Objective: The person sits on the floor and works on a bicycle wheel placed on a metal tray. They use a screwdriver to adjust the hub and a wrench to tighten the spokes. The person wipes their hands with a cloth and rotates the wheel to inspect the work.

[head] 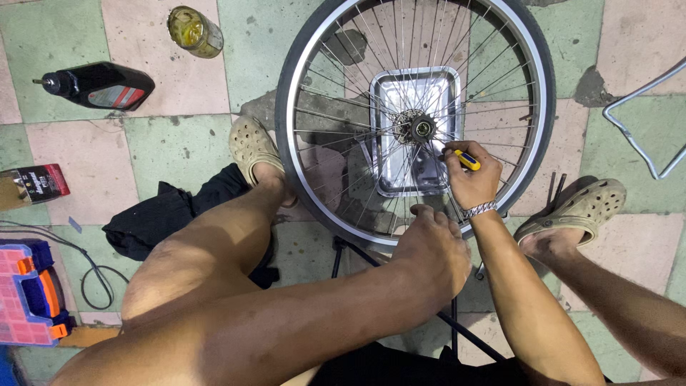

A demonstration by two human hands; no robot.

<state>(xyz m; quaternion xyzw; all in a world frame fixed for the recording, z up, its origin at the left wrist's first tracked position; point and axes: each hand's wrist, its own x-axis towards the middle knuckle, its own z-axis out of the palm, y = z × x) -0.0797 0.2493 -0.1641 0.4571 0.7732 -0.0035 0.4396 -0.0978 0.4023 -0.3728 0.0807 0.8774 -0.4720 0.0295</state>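
1. Silver spokes fan out from the hub (pixel 416 129) of a bicycle wheel (pixel 300 93) that lies flat across the tiled floor (pixel 179 143), filling the scene from 11 o'clock round to 2 o'clock.
2. The right hand (pixel 471 182) sits just past the hub at about 4 o'clock from it, fingers curled tight around a yellow-handled screwdriver (pixel 466 159); the tool's tip points in toward the hub, though I cannot tell whether it touches.
3. A metal watch band (pixel 479 209) circles that wrist.
4. The left hand (pixel 429 246) rests at the wheel's 6 o'clock, knuckles up and fingers bent over the rim; it looks closed on the rim, but the fingertips are hidden underneath.
5. Under the spokes, right beneath the hub, lies a shiny rectangular metal tray (pixel 386 89).
6. The person's feet wear beige perforated clogs: one (pixel 251 146) touches the tyre at its 9 o'clock, the other (pixel 582 207) sits near the rim at 4 o'clock.
7. A dark cloth (pixel 164 214) is bunched on the floor beside the left leg.
8. At the scene's 10 o'clock lies a black bottle (pixel 100 86) on its side, and near 11 o'clock a glass jar (pixel 194 31) with yellowish contents.
9. At 8 o'clock, on the left edge, sits a blue and orange parts organiser (pixel 28 293), with a small box (pixel 36 184) above it.
10. A bent wire frame (pixel 636 121) lies at 3 o'clock, well apart from the wheel.
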